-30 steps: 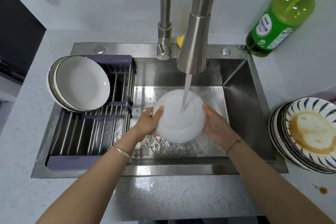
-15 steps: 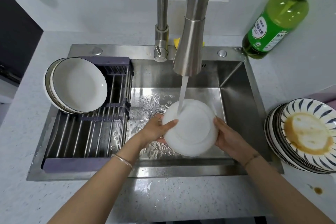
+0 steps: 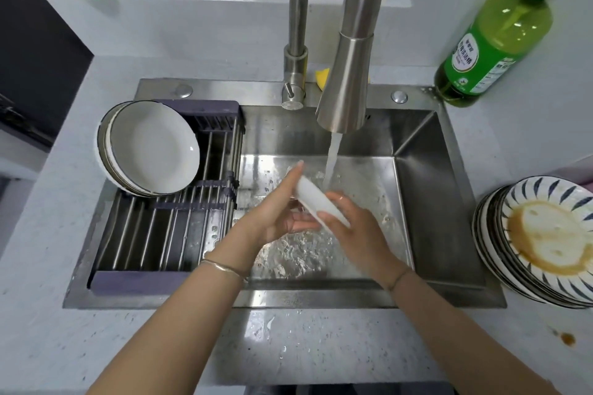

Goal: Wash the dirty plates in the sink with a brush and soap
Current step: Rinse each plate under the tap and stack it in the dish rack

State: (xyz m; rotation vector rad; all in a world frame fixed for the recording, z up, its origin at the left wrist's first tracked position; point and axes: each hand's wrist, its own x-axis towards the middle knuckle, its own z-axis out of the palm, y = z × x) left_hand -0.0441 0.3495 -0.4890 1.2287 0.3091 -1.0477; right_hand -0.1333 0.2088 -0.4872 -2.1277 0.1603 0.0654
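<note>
One plate [image 3: 316,199], just tipped edge-on under the water [image 3: 332,157], seems nearly rinsed; left hand [image 3: 276,212] lies flat against it, right hand [image 3: 356,229] grips its rim.

A home kitchen. A steel sink [image 3: 321,298] with a tall faucet [image 3: 345,90] fills the centre, with a dish rack [image 3: 138,277] at its left. A green soap bottle [image 3: 494,42] stands upper right, and stained plates [image 3: 526,199] sit at the right edge.

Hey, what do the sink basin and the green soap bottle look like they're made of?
Grey metal sink basin: likely brushed stainless steel, showing dull streaky reflections. Translucent green soap bottle: probably glossy plastic; its pump tube shows through.
</note>
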